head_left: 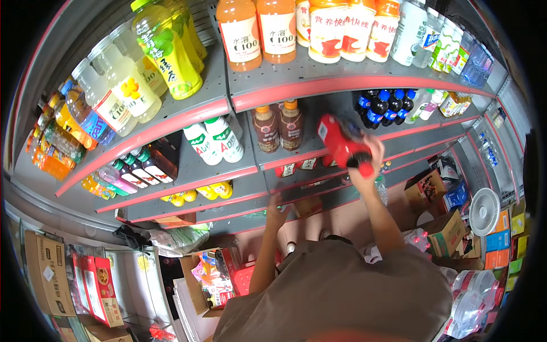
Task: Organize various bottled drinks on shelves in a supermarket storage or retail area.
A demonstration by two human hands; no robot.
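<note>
My right hand (374,153) is closed around a red-labelled bottle (337,139) of dark drink. The bottle is tilted in front of the middle shelf (314,150), its red cap towards me; blur and overlap hide whether a second bottle is in the same grasp. Left of it on that shelf stand two brown bottles (291,128) with orange caps. To the right are several Pepsi bottles (380,109) with blue caps. My left hand (277,212) hovers before the lower shelves with thumb and fingers apart and nothing visible in it.
Orange drink bottles (277,32) and white-labelled bottles (327,32) line the upper shelf. An open carton (194,284) of packets stands low on the left. At right are a white fan (484,211), a cardboard box (446,234) and wrapped water bottles (468,303).
</note>
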